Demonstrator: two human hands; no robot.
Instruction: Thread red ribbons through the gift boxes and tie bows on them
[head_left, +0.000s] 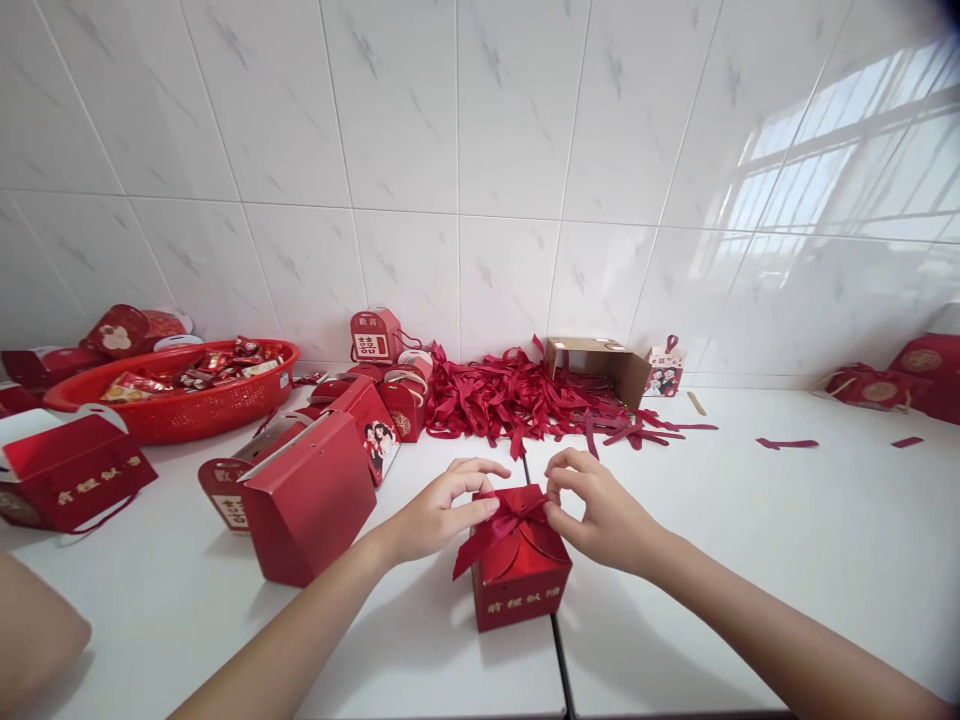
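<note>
A small red gift box with gold characters on its front stands on the white table, its top closed by overlapping curved flaps. Across the top lies a dark red ribbon tied in a bow, one tail hanging over the left side. At the bow's left, my left hand pinches the ribbon between thumb and finger, the other fingers curved above. My right hand has its fingers closed on the ribbon at the bow's right. The fingertips partly cover the bow's ends.
Behind the box lies a heap of red ribbons beside an open cardboard box. To the left are a tall red box, a red basket of wrapped sweets and an open red box. Someone's bare arm or knee, unclear, shows lower left.
</note>
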